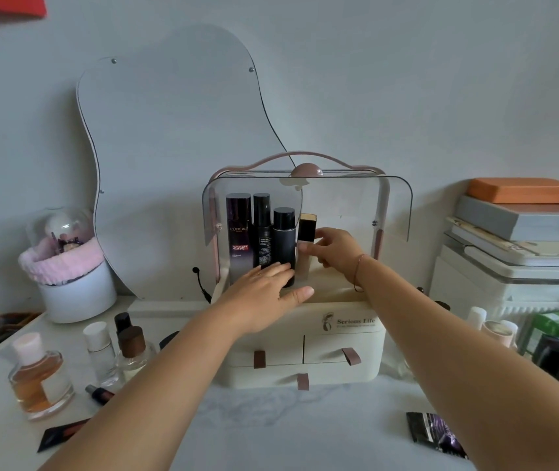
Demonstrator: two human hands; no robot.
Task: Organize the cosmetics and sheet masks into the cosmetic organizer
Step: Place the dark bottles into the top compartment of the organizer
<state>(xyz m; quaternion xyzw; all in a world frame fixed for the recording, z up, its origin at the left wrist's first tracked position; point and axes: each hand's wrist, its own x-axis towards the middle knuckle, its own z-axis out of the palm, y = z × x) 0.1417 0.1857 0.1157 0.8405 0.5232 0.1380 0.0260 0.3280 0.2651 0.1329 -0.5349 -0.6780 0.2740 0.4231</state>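
Note:
A cream cosmetic organizer (349,331) with drawers and a raised clear lid stands at the table's middle. Its top shelf holds a dark L'Oreal box (238,232), a black spray bottle (261,226) and a black bottle (284,239). My right hand (334,249) pinches a beige foundation bottle with a gold-black cap (306,229), upright beside the black bottle. My left hand (271,294) lies with straight fingers against the black bottle's base. A dark sheet mask packet (436,435) lies at the front right.
Left of the organizer stand an amber perfume bottle (38,379), clear bottles (101,351) and a brown-capped bottle (132,348); a small tube (99,394) and dark sachet (62,433) lie nearby. A white tub with pink band (74,287) and a wavy mirror (169,147) stand behind. Boxes (523,232) stack at right.

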